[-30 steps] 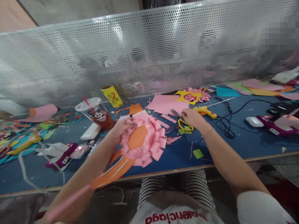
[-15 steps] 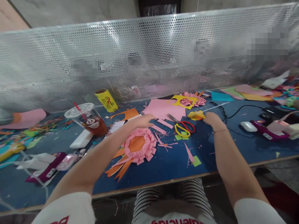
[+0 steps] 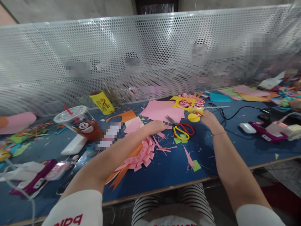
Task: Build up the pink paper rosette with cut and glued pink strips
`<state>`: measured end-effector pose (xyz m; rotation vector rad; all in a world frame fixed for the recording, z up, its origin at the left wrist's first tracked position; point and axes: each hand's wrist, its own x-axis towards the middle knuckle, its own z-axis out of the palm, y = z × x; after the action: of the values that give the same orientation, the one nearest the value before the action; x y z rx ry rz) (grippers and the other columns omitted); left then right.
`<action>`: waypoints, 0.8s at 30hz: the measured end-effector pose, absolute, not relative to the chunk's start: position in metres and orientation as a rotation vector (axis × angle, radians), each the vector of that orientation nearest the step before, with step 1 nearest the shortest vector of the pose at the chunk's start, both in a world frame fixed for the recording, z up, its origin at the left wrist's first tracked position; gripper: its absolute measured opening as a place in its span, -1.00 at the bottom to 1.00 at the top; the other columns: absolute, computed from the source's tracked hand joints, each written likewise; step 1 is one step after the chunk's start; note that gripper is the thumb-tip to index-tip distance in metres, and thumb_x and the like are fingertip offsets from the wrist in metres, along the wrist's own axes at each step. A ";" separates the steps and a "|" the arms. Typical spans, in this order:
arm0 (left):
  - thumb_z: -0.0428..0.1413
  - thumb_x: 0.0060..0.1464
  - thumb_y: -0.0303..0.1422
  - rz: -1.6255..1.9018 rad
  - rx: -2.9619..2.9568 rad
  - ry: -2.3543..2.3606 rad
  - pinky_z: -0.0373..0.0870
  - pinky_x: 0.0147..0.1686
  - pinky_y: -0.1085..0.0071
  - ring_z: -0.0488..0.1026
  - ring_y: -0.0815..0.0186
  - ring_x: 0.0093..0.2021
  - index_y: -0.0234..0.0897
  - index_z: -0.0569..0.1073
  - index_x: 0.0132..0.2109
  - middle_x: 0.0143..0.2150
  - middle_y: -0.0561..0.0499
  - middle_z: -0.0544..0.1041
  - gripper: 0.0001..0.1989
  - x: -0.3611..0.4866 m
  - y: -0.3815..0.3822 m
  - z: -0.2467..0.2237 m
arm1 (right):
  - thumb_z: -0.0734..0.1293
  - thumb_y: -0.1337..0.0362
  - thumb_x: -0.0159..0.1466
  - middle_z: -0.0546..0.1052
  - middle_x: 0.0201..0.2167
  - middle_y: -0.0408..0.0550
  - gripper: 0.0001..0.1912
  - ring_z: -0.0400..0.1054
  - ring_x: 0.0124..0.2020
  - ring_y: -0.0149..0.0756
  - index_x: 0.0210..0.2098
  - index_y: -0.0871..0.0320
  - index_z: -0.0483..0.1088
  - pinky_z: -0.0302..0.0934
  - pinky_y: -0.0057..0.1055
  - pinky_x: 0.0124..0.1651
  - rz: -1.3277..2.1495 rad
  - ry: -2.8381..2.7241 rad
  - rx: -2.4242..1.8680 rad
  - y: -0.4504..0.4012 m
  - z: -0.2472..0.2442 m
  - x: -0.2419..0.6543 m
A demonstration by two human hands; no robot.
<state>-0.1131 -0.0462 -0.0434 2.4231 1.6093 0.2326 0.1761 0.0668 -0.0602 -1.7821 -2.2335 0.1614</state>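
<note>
Both arms reach forward. Left hand (image 3: pixel 158 126) palm-down, just left of the scissors (image 3: pixel 177 124); grip cannot be told. Right hand (image 3: pixel 208 121), right of the scissors, grasps the yellow glue gun (image 3: pixel 198 110). Lidded cup (image 3: pixel 87 128), well left of the scissors: brown drink. Pink rosette (image 3: pixel 146 153): left of the scissors, nearer the wearer, partly blocked from view by the left forearm (image 3: pixel 117 149).

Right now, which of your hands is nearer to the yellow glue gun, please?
Right. The right hand is on the yellow glue gun, while the left hand is apart, left of the scissors.
</note>
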 end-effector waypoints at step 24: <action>0.21 -0.21 -0.28 1.303 1.309 1.628 0.17 -0.48 0.51 0.24 0.50 -0.53 -0.31 0.44 -0.42 -0.50 0.09 0.42 -0.80 -0.118 -0.119 -0.007 | 0.20 0.15 0.13 0.33 -0.15 0.13 -0.60 0.24 -0.09 -0.16 -0.08 0.23 0.14 0.18 -0.20 -0.05 0.329 -1.960 -0.895 0.006 -0.042 0.114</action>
<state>-0.1175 -0.1189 -0.0074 1.3095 1.6281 1.3025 0.1142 0.0060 -0.0422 -0.8951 -1.9600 0.3287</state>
